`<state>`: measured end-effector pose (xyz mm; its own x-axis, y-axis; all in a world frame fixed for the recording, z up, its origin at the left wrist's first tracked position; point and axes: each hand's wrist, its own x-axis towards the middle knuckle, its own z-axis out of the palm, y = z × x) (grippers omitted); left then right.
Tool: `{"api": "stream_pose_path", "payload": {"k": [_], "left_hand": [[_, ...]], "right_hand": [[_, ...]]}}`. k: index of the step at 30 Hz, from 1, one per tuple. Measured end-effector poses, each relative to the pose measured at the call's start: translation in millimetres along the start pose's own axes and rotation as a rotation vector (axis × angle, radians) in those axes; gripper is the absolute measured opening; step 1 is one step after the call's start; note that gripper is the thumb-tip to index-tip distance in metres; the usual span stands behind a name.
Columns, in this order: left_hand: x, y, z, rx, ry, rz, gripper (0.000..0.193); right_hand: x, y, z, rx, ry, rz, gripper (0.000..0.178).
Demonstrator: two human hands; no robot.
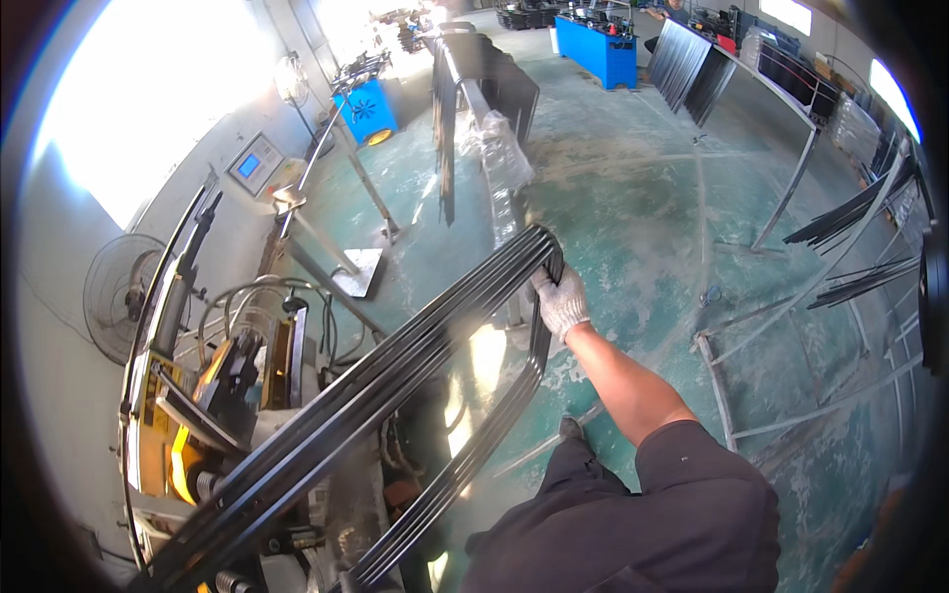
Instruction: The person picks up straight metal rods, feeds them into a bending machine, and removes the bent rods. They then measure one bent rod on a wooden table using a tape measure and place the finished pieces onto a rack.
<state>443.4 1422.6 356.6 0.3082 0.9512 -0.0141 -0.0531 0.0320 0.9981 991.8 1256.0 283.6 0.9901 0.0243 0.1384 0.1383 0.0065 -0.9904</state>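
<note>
A bundle of several black metal tubes (395, 348), bent into U shapes, stretches from the lower left up to the middle of the head view. My right hand (561, 299), in a whitish knit glove, is closed round the bundle near its upper bend. The tubes lie side by side, one long run above and another curving back below. Their lower-left ends pass out of the picture, and the middle is partly blurred. My left hand does not show.
At left stand a yellow-and-black machine (153, 435) with hoses, a round fan (124, 296) and a box with a blue display (255, 163). A metal rack (719, 381) holding black bars is at right. Hanging dark panels (509, 89), a blue bench (598, 54) and a person (675, 12) are farther off.
</note>
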Motion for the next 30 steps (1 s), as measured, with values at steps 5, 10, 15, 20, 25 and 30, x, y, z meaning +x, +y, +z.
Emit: {"api": "stream_pose_path", "payload": {"k": [5,10,15,20,25,30], "left_hand": [[29.9,-91.7,111.0,-0.507,-0.013,-0.508,0.035],[53.5,-157.7,237.9,-0.43,-0.166,-0.483,0.029],[89.8,-193.5,340.0,0.279,-0.347,-0.188,0.02],[150.6,-309.1,414.7,-0.206,-0.428,-0.478,0.046],[202.0,-231.2,574.6,-0.024,-0.734,-0.172,0.02],[268.7,-206.9,656.7,0.811,-1.077,1.088,0.011]], "right_hand": [[140.7,-14.0,-31.8,0.07,-0.003,-0.102,0.026],[261.0,-55.3,-52.8,-0.305,0.04,-0.301,0.03],[346.1,-90.0,-33.4,-0.467,-0.005,-0.424,0.029],[427.2,-110.3,21.7,-0.561,-0.123,-0.541,0.029],[526.3,-70.3,70.8,-0.833,-0.214,-0.641,0.024],[579.7,0.7,120.2,-1.13,-0.312,-0.65,0.027]]}}
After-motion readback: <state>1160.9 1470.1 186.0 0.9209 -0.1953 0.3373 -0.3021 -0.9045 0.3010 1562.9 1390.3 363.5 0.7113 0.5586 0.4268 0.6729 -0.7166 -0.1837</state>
